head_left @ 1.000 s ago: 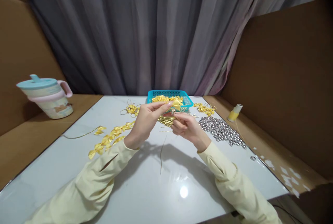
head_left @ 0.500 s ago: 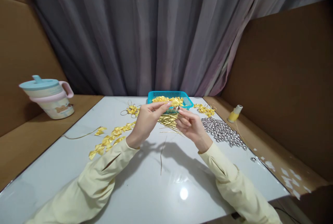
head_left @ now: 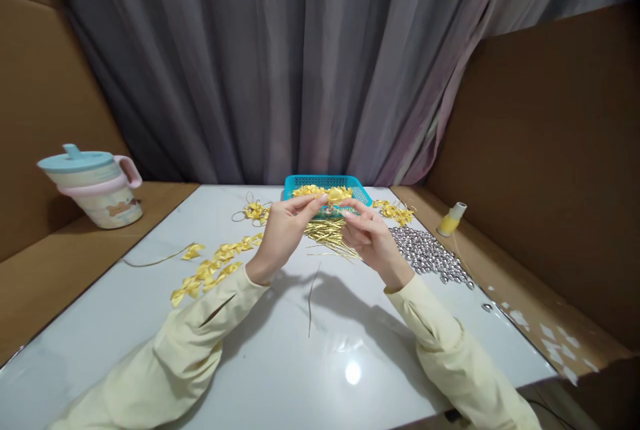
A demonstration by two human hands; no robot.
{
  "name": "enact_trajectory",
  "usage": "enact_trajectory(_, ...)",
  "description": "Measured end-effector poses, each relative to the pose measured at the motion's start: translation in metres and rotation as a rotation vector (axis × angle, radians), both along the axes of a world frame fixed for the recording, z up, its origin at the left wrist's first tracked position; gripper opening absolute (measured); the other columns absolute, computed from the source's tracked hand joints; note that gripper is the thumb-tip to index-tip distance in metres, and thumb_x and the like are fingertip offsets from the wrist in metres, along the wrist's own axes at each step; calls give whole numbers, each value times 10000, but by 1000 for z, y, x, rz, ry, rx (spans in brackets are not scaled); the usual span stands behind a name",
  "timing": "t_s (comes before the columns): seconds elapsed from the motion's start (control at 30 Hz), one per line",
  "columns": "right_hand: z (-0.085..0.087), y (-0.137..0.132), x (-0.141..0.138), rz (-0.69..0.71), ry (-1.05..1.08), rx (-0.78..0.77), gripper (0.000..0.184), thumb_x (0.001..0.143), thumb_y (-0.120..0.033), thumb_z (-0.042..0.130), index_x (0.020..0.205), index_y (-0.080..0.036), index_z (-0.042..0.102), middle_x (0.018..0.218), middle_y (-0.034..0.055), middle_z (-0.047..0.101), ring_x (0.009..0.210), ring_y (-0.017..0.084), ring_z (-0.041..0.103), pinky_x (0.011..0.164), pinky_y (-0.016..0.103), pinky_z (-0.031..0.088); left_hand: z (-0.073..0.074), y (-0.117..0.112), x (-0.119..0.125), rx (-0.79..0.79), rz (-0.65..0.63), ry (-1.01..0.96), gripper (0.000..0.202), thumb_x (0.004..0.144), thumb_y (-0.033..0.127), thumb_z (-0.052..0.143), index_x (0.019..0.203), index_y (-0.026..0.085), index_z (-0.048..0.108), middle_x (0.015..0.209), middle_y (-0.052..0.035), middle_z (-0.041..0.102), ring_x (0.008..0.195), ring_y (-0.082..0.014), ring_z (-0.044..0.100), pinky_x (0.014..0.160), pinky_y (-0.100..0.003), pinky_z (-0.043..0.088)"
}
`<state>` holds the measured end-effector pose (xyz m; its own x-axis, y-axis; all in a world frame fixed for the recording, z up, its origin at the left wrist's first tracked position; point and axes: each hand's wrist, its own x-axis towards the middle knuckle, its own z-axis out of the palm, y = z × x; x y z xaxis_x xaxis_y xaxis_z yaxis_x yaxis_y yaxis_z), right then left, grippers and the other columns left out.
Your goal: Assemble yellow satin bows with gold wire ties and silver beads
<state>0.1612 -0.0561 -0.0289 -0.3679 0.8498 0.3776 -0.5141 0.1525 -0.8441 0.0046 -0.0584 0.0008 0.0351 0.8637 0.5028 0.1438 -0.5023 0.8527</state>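
Between the thumb and index finger of my left hand (head_left: 283,233) is a yellow ribbon bow (head_left: 336,196). A small shiny silver bead (head_left: 329,210) shows just below this bow. My right hand (head_left: 373,237) is close on the right, thumb and index tips slightly apart beside the bow, the other fingers curled. Whether a thin wire lies at its fingertips is too small to tell. Behind and below the hands are a blue basket (head_left: 365,198) of yellow ribbon pieces and a pile of gold twist ties (head_left: 327,238).
Yellow bows (head_left: 210,269) lie in rows at left, near a finished-looking ribbon cluster (head_left: 256,211). Silver beads (head_left: 430,253) are heaped at right beside more ribbon pieces (head_left: 397,212) and a thread spool (head_left: 451,219). A lidded cup (head_left: 100,190) stands far left. One thin tie (head_left: 310,300) lies centrally.
My right hand has shifted slightly right, and its thumb and index finger have parted from their pinch near the bead. The bow has turned a little in my left hand.
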Motion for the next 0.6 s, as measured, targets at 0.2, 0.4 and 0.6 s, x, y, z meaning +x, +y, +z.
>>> enact_trajectory(0.2, 1, 0, -2, -45, -52, -16, 120, 795, -295, 582, 868, -214, 530, 348, -134, 260, 330, 52, 157, 380, 213, 131, -1, 0, 0, 0, 22, -13, 261, 742, 385, 645, 908, 198, 720, 905, -34, 722, 854, -213, 629, 770, -306, 459)
enact_trajectory(0.4, 5, -11, -10, -61, -209, 19, 179, 815, -328, 554, 804, -162, 621, 451, -39, 557, 338, 40, 254, 365, 216, 124, 0, -1, 1, 8, 53, -8, 277, 743, 396, 637, 885, 176, 726, 887, -46, 724, 838, -218, 635, 720, -286, 475)
enact_trajectory(0.6, -1, -18, -24, -143, -292, 89, 275, 850, -381, 477, 813, -154, 628, 592, 21, 643, 370, 56, 268, 370, 233, 180, 3, -9, 4, -50, -7, -24, 263, 751, 401, 625, 840, 177, 730, 843, -36, 725, 817, -211, 636, 703, -281, 480)
